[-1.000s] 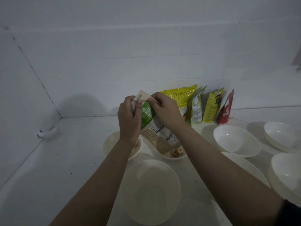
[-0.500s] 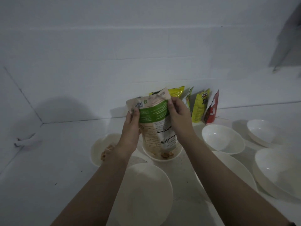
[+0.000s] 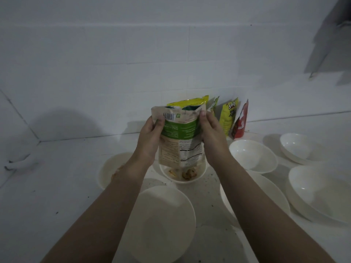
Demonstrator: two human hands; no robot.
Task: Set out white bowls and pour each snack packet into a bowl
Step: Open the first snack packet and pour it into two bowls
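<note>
Beige and green, the snack packet [image 3: 180, 137] is hanging upside down between the two hands, with its barcode end up and its mouth down. The left hand [image 3: 150, 137] is closing on the packet's left edge, thumb on the near face close to the barcode. The right hand [image 3: 210, 135] is clamping the right edge, thumb pressing near the top corner. Both hands are gripping the packet firmly.

Directly under the packet a small white bowl [image 3: 183, 172] is standing on the counter [image 3: 47, 186], and some pale brown snack pieces [image 3: 187, 174] are lying in it. The lower end of the packet is covering the far part of this bowl, so I cannot tell if pieces are falling at this moment.

To the left of the grip, another bowl [image 3: 108, 168] is partly hiding behind the left forearm; something brownish is showing at its edge. Nearer to the person, below the grip, an empty large bowl [image 3: 163, 223] is sitting between the two forearms. To the right of the grip, four more white bowls are standing: one [image 3: 252, 155] just beside the right wrist, one [image 3: 296, 148] farther right, one [image 3: 321, 194] at the right edge, and one [image 3: 266, 188] partly under the right forearm.

Behind the grip, four other packets are leaning against the tiled wall [image 3: 133, 54]: a yellow packet [image 3: 191, 101], mostly hidden by the held one, a thin greenish packet [image 3: 214, 105], a yellow-green packet [image 3: 228, 114] and a red packet [image 3: 241, 122].
</note>
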